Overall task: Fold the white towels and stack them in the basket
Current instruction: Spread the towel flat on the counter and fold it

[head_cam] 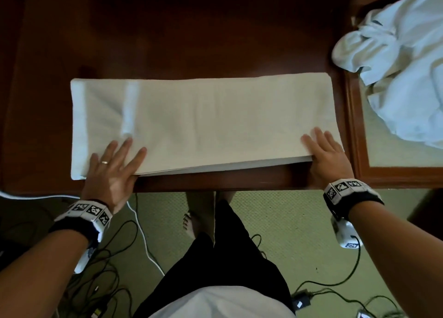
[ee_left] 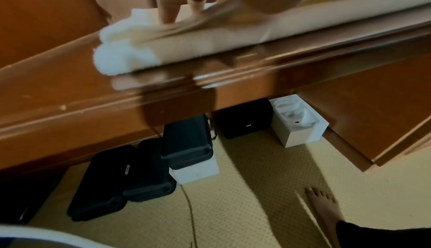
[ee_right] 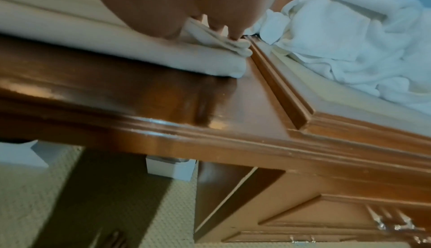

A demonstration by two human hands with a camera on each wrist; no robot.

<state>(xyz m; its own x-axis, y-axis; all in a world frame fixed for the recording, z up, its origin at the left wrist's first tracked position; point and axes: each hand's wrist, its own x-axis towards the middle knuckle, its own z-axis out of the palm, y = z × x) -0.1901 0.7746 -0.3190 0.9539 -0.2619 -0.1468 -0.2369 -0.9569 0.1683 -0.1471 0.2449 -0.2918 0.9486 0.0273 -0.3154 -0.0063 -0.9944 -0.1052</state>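
On desk [head_cam: 215, 41]: both flat hands [head_cam: 112, 164] [head_cam: 326, 154] press folded towel [head_cam: 203, 121].

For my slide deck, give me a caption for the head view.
Both hands, left and right, press flat on a folded white towel on a wooden desk.

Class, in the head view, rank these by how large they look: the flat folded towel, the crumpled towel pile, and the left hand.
1. Flat folded towel
2. Crumpled towel pile, cut off by the frame edge
3. Left hand
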